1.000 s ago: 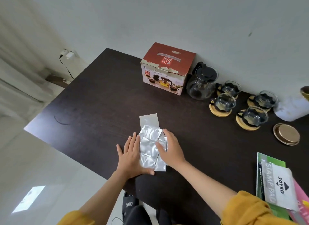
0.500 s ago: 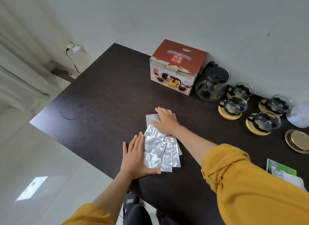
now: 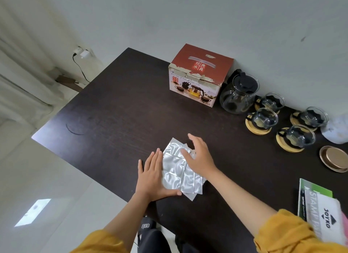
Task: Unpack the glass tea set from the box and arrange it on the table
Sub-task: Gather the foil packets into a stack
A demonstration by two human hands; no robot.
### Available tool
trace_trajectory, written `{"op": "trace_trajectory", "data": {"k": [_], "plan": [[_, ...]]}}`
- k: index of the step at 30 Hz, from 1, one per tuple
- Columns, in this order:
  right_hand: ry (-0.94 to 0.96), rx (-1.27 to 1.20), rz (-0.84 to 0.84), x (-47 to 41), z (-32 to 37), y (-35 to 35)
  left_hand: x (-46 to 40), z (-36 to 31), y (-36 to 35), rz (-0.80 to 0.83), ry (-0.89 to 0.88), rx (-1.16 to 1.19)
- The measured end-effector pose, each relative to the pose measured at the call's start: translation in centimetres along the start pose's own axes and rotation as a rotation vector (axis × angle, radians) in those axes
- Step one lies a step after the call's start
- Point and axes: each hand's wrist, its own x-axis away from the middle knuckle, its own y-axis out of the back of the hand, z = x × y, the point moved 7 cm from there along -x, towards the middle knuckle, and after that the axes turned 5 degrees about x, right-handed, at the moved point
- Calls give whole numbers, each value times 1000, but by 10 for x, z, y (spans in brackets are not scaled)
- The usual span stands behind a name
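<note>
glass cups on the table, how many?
4, each on a wooden coaster right of the teapot: back-left, front-left, back-right, front-right. None seem hidden.

The right hand (image 3: pixel 197 156), stretched half a second ago to the far sachet at the top of the pile, has drawn back over the silver sachets (image 3: pixel 178 170) at frame centre, which now lie more fanned, overlapping.

Table (image 3: pixel 116 109) left of box (image 3: pixel 199 73) lies open.
</note>
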Motion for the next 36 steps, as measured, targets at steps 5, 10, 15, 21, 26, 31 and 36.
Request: {"op": "trace_trajectory", "data": {"k": [5, 10, 15, 21, 26, 31, 36], "plan": [[-309, 70, -350, 60, -36, 8, 1, -3, -2, 8, -26, -28], [-250, 28, -353, 92, -27, -19, 5, -4, -5, -19, -98, 57], [-232, -131, -342, 80, -6, -31, 10, -25, -14, -10, -159, 223], [-244, -173, -322, 77, -1, -26, 11, -28, -5, -119, 5, 576], [-265, 35, -200, 73, -15, -11, 2, -14, 10, -170, 31, 514], [-249, 279, -27, 62, -10, -8, -19, -7, 17, -73, 59, 304], [-294, 176, 85, 44, -4, -16, -40, -14, 21, 54, 67, 121]]}}
